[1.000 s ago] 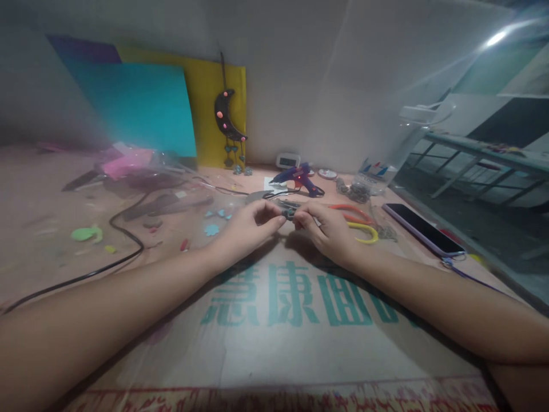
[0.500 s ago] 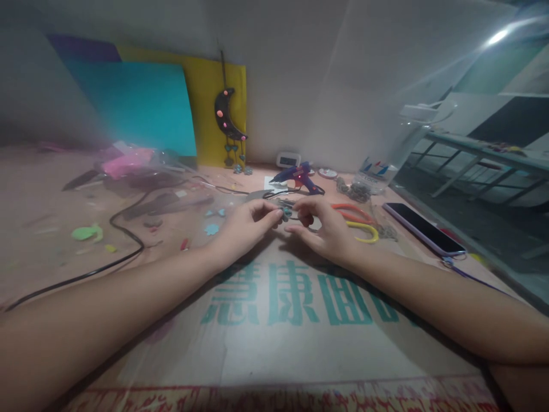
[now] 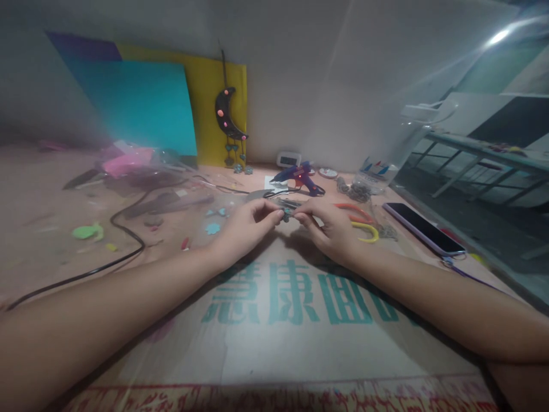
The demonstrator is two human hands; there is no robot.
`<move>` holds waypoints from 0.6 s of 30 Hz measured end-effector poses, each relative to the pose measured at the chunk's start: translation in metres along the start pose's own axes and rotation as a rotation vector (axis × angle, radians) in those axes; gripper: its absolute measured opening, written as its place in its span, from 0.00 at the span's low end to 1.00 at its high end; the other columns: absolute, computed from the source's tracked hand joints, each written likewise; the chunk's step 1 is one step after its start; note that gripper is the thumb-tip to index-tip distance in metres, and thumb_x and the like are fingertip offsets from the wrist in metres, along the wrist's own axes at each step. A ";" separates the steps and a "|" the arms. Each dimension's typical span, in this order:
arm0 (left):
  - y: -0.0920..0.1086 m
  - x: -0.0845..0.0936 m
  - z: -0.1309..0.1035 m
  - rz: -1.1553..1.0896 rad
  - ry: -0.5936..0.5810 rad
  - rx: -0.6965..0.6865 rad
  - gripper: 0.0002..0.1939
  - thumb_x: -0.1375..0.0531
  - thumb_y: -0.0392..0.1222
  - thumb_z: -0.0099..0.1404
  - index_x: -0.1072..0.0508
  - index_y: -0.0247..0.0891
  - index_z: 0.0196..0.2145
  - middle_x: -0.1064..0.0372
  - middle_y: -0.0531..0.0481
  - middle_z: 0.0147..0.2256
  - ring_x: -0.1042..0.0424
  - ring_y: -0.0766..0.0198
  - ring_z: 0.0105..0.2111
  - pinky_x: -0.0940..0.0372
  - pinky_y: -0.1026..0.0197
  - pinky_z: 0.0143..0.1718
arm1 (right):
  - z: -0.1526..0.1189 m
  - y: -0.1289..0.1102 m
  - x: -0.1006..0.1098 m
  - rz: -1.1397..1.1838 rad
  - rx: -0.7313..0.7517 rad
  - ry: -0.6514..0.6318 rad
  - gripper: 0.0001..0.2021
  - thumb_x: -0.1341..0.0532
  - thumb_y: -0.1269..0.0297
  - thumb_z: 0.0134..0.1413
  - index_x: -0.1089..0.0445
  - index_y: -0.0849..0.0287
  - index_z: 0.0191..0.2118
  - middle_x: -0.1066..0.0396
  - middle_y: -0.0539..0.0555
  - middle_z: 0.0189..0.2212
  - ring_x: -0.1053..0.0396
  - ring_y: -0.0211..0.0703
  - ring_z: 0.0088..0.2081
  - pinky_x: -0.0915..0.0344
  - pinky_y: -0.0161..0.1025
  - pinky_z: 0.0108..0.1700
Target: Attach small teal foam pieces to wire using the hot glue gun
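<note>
Between my fingertips, above the middle of the table, is a small blue-green piece (image 3: 287,214), perhaps a flower shape; its details are too small to make out. Thumb and forefinger of my left hand (image 3: 253,226) pinch it from the left. My right hand (image 3: 328,226) is closed in a pinch at its right side, and whether those fingers grip the piece or something thin beside it is hidden. Just beyond my hands lie dark metal tool jaws (image 3: 288,202). Orange (image 3: 354,212) and yellow handles (image 3: 366,232) show beside my right hand.
A blue glue gun (image 3: 298,176) with a lit red light stands behind my hands. Its dark cable (image 3: 128,260) seems to curve across the left side. A phone (image 3: 422,228) lies at right, near a clear plastic jug (image 3: 394,149). A black moon ornament (image 3: 227,114) hangs before yellow card.
My right hand has closed its fingers and moved slightly left, so its fingertips now meet the small piece. The left hand keeps its pinch and has hardly moved.
</note>
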State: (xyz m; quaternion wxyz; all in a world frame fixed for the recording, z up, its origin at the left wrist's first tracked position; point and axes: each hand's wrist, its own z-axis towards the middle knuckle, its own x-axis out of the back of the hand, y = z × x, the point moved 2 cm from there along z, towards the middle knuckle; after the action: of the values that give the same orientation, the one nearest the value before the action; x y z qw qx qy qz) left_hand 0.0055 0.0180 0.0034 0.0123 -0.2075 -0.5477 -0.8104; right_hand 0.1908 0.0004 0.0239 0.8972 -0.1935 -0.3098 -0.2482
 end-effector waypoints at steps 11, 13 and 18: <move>0.004 -0.001 -0.002 0.018 -0.009 0.000 0.11 0.41 0.48 0.65 0.26 0.38 0.35 0.26 0.50 0.32 0.30 0.63 0.32 0.37 0.62 0.34 | -0.004 0.002 -0.004 0.204 -0.228 0.001 0.05 0.43 0.62 0.64 0.33 0.57 0.38 0.28 0.50 0.28 0.28 0.37 0.30 0.32 0.36 0.34; 0.005 -0.001 -0.003 0.045 -0.020 -0.010 0.11 0.42 0.48 0.65 0.25 0.38 0.35 0.26 0.51 0.31 0.29 0.63 0.32 0.36 0.62 0.35 | -0.004 0.002 -0.003 0.162 -0.225 0.002 0.06 0.42 0.62 0.64 0.33 0.57 0.36 0.28 0.50 0.27 0.29 0.37 0.30 0.33 0.36 0.34; 0.007 -0.003 -0.005 0.094 -0.050 -0.024 0.11 0.42 0.47 0.65 0.25 0.38 0.35 0.26 0.51 0.31 0.29 0.63 0.32 0.36 0.61 0.36 | -0.003 0.004 -0.004 0.294 -0.336 -0.011 0.08 0.42 0.60 0.64 0.35 0.57 0.34 0.29 0.48 0.24 0.30 0.36 0.26 0.34 0.34 0.31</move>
State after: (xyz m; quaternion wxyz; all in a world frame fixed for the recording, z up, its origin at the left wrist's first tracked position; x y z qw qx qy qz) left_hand 0.0083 0.0096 0.0072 0.0342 -0.2533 -0.5276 -0.8102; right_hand 0.1910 0.0034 0.0186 0.8773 -0.3845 -0.2373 -0.1616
